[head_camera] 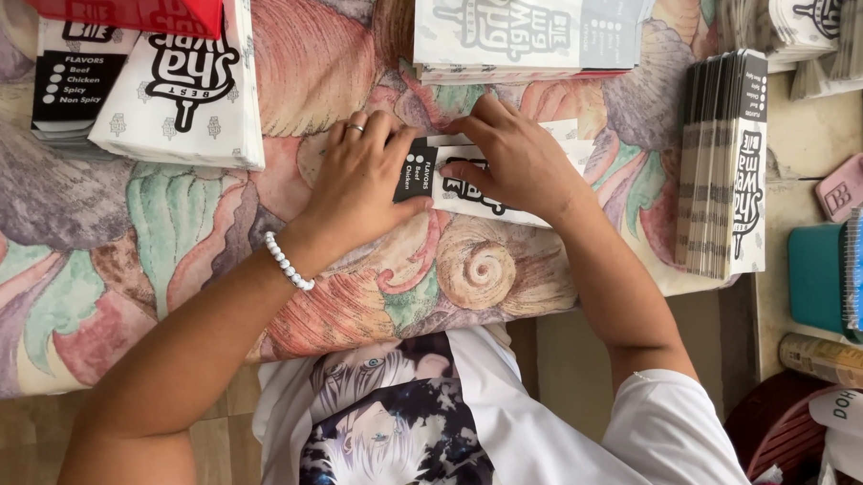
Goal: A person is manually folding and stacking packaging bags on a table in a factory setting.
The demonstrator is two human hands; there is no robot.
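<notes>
White paper bag lies flat on the shell-patterned cloth between the stacks; left hand and right hand press it, fingers spread, gripping nothing; creasing step judged in hand; next move calls for firm, even pressure along the fold.

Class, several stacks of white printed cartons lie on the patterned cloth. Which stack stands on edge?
The stack of cartons at the cloth's right edge stands on edge; the others lie flat.

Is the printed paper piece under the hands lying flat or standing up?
Flat. The paper piece lies on the patterned cloth, pressed down by the left hand and right hand.
</notes>
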